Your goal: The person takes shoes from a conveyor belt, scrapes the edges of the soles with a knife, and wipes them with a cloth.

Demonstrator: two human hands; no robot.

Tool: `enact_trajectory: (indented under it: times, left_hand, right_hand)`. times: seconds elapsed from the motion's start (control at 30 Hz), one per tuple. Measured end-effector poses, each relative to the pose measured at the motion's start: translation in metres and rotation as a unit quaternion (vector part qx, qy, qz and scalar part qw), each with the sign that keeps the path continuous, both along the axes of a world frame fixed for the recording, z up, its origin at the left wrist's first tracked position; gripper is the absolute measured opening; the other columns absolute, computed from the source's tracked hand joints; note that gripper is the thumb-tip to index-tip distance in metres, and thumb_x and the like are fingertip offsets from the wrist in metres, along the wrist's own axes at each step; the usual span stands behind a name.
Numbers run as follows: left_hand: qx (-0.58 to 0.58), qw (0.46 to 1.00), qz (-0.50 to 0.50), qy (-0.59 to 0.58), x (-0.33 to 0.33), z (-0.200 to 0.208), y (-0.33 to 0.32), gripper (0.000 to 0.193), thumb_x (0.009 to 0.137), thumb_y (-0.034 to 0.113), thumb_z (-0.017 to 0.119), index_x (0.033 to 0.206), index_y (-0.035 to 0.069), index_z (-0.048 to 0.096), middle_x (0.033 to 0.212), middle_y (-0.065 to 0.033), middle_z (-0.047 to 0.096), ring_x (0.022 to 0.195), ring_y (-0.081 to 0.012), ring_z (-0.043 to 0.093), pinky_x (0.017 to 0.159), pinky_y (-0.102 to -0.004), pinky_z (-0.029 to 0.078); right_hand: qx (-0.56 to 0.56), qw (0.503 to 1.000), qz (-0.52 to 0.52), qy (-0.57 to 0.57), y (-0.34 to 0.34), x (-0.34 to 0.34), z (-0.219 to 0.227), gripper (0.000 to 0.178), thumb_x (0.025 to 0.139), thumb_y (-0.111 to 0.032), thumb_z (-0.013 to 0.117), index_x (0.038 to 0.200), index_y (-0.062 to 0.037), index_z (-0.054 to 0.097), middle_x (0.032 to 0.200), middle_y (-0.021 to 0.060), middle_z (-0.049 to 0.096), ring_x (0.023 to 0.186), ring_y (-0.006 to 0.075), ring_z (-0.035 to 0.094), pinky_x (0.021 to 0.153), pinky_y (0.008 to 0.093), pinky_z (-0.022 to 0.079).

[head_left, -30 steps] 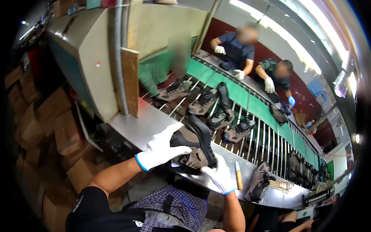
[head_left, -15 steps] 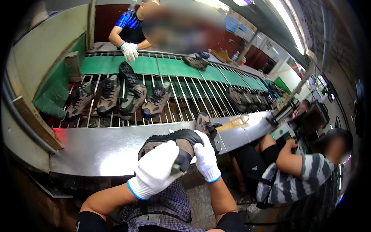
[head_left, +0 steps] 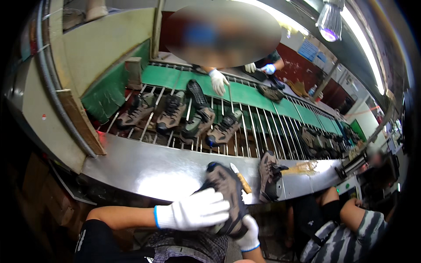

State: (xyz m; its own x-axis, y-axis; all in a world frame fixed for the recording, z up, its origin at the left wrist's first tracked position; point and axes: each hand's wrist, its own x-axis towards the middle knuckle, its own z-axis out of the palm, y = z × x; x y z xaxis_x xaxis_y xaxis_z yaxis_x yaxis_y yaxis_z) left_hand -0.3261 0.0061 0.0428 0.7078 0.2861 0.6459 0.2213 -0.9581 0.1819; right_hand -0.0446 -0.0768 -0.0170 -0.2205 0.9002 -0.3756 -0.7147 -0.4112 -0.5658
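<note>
A brown and black shoe (head_left: pixel 230 186) is tilted in front of me, its toe pointing away toward the metal ledge. My right hand (head_left: pixel 249 234), in a white knitted glove, grips its heel end. My left hand (head_left: pixel 195 210), gloved the same way, lies across the shoe's left side with its fingers stretched out. Just beyond the shoe, a knife (head_left: pixel 244 183) with a wooden handle and a pale blade rests on the ledge. Another brown shoe (head_left: pixel 266 175) stands on the ledge to the right of the knife.
Several shoes (head_left: pixel 172 111) stand on the roller rack (head_left: pixel 254 131) behind the metal ledge (head_left: pixel 131 164). A co-worker's gloved hand (head_left: pixel 218 82) is over the green belt (head_left: pixel 166 76). A person in a striped shirt (head_left: pixel 346 239) sits at the right. A panel wall (head_left: pixel 66 109) bounds the left.
The shoe has turned from sole up to toe away, with its upper in view. My left hand has shifted onto its side. The knife now shows, and my view has swung left.
</note>
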Motion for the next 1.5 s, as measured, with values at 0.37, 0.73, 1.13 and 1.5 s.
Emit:
enact_trajectory:
  times: [0.37, 0.73, 1.13, 1.5]
  left_hand:
    - [-0.048, 0.921, 0.383, -0.056, -0.137, -0.045, 0.106, 0.057, 0.088, 0.025, 0.087, 0.138, 0.004, 0.069, 0.135, -0.0219, 0.072, 0.13, -0.045, 0.066, 0.116, -0.052, 0.052]
    - [0.16, 0.889, 0.401, 0.152, -0.085, -0.077, 0.374, 0.035, 0.084, 0.015, 0.07, 0.118, 0.004, 0.066, 0.111, -0.0153, 0.063, 0.111, -0.0359, 0.06, 0.101, -0.0483, 0.049]
    - [-0.086, 0.875, 0.432, 0.202, -0.035, -0.138, 0.528, 0.045, 0.083, 0.031, 0.086, 0.116, 0.005, 0.07, 0.122, -0.0172, 0.071, 0.127, -0.0392, 0.064, 0.107, -0.051, 0.053]
    - [0.02, 0.967, 0.218, -0.129, -0.07, 0.029, 0.264, 0.052, 0.082, 0.021, 0.085, 0.127, 0.001, 0.07, 0.123, -0.0222, 0.073, 0.116, -0.0434, 0.07, 0.106, -0.0495, 0.056]
  right_hand:
    - [0.3, 0.714, -0.232, -0.588, 0.235, 0.008, 0.02, 0.043, 0.105, -0.021, 0.068, 0.141, 0.0021, 0.062, 0.131, 0.0136, 0.068, 0.121, 0.0275, 0.064, 0.111, 0.0413, 0.05]
    - [0.385, 0.527, 0.009, -0.758, 0.141, -0.087, -0.056, 0.017, 0.09, -0.024, 0.082, 0.102, -0.0121, 0.083, 0.083, 0.0105, 0.075, 0.073, 0.0297, 0.074, 0.069, 0.0418, 0.06]
    - [0.303, 0.51, 0.224, -0.773, 0.134, -0.077, -0.081, 0.026, 0.103, -0.018, 0.073, 0.126, -0.0059, 0.072, 0.113, 0.0108, 0.08, 0.096, 0.0327, 0.076, 0.084, 0.0488, 0.06]
    - [0.377, 0.543, -0.008, -0.75, 0.14, -0.093, -0.058, 0.017, 0.094, -0.026, 0.078, 0.103, -0.0116, 0.08, 0.078, 0.013, 0.074, 0.07, 0.0328, 0.074, 0.066, 0.0448, 0.06]
